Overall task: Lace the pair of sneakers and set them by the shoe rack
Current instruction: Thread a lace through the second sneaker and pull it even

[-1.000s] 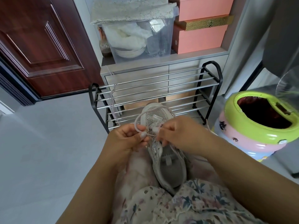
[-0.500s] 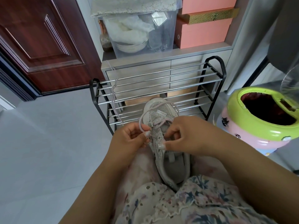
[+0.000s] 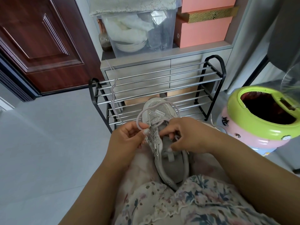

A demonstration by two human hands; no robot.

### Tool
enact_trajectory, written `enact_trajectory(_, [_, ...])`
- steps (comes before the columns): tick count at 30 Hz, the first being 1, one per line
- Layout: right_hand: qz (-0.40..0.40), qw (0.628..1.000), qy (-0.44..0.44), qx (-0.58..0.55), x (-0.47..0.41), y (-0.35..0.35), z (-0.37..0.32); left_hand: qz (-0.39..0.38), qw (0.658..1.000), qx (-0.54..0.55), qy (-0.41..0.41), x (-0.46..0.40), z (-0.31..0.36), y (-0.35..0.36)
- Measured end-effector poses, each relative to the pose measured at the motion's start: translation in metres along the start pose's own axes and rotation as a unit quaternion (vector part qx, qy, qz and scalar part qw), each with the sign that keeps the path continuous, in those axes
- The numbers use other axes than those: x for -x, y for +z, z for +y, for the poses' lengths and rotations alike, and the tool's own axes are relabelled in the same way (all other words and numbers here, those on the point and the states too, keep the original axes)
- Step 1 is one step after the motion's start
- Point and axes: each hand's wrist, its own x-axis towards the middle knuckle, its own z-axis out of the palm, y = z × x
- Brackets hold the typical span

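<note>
Here we have the sneaker [image 3: 164, 143] lying on our lap, its long axis running straight away from us: heel toward our body, toe pointing at the shoe rack [image 3: 155, 88] just beyond it. The lace [image 3: 141, 113] comes up out of the front eyelets and arcs over the toe in a loop. Our left hand [image 3: 128, 140] sits at the shoe's left edge, thumb and forefinger pinched on that loop close by the eyelet row. Our right hand [image 3: 190, 135] sits over the right side of the throat, fingers curled down among the eyelets; it seems to nip the lace's other run there, though the fingertips hide the exact hold. So the next eyelets lie toward us from both grips, along the tongue, and the right hand is the nearer to them. We judge the lacing barely begun: only the foremost crossing shows.

The shoe is pale grey mesh with glittering studded trim along the eyelet stay, a small label on the toe, and a soft grey tongue. A second lace [image 3: 113, 95] hangs on the rack's rails.
</note>
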Motion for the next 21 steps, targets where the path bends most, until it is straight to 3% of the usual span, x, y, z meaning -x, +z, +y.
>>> enact_trajectory(21, [0.046, 0.998, 0.010, -0.040, -0.0018, 0.0064, 0.0033, 0.009, 0.999, -0.038, 0.006, 0.0001, -0.0014, 0.0002])
